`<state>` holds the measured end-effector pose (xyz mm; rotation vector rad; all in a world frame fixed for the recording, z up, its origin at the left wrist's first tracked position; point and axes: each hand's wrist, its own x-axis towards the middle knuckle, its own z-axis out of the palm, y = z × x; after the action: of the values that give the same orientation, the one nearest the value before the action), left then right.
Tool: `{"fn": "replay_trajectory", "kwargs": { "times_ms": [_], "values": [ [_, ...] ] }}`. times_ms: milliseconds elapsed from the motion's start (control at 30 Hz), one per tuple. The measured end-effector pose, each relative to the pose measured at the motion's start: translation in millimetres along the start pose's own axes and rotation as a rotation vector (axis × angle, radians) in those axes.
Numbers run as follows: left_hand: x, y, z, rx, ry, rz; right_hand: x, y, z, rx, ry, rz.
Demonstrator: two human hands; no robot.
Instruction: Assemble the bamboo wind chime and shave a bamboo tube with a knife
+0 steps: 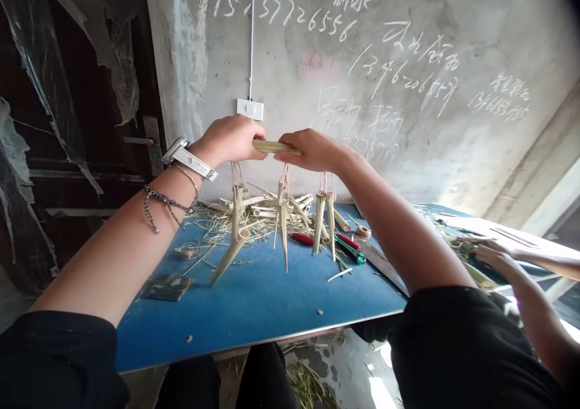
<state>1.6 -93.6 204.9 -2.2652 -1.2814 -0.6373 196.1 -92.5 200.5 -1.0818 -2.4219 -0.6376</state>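
Both hands hold up a short pale-green bamboo stick (270, 147) level above the table, in front of the wall. My left hand (233, 138) is closed round its left end, and my right hand (312, 149) grips its right end. Below the stick, pieces of cut bamboo hang on thin strings in several groups. One hanging group (236, 212) is under my left hand, a pointed pair (283, 228) in the middle, and another group (319, 222) under my right hand. A loose-looking hollow bamboo piece (231, 255) slants at the lower left; whether it hangs or rests is unclear.
On the blue table (272, 312) lies a heap of bamboo scraps (212, 225). Red-handled and green-handled tools (351, 249), a long blade (383, 267), a twine roll (363, 232) and a dark flat piece (167, 287) lie nearby. Another person's hands (498, 258) work at the right.
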Motion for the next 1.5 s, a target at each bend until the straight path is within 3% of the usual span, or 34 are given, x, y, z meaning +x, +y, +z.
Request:
{"fn": "replay_trajectory", "kwargs": {
  "times_ms": [167,300,433,500,533,633,700,833,933,1100,1233,1367,1500],
  "values": [
    [-7,-8,-11.5,-0.064,0.08,0.01,9,-4,-8,-0.004,-0.01,-0.02],
    [-36,-22,-3.9,-0.24,0.259,0.013,16,1,-23,-0.005,-0.043,-0.04],
    [-71,-32,48.0,-0.449,0.484,-0.212,20,2,-30,-0.015,-0.076,-0.018],
    [-83,-30,84.7,-0.658,0.488,-0.229,23,2,-28,-0.019,-0.08,0.011],
    [-87,-27,102.7,-0.806,0.421,-0.2,25,2,-25,-0.017,-0.08,0.019],
    [-92,-11,146.9,-1.239,0.032,-0.078,34,6,-14,0.004,-0.078,0.008],
    [-92,3,165.9,-1.467,-0.102,-0.035,42,12,-7,0.02,-0.086,-0.007],
    [-86,27,187.0,-1.754,-0.198,-0.013,55,17,2,0.01,-0.141,0.058],
    [-77,36,198.5,-1.841,-0.27,-0.018,59,10,2,0.004,-0.164,0.155],
    [-63,48,214.7,-1.906,-0.253,-0.128,64,-2,4,0.036,-0.177,0.219],
    [-62,60,221.3,-1.984,-0.251,-0.052,70,-1,14,0.063,-0.182,0.238],
    [-74,62,224.5,-1.972,-0.418,0.014,74,5,23,0.126,-0.195,0.295],
    [-92,53,225.3,-1.916,-0.551,-0.035,73,18,29,0.16,-0.238,0.342]
  ]
}}
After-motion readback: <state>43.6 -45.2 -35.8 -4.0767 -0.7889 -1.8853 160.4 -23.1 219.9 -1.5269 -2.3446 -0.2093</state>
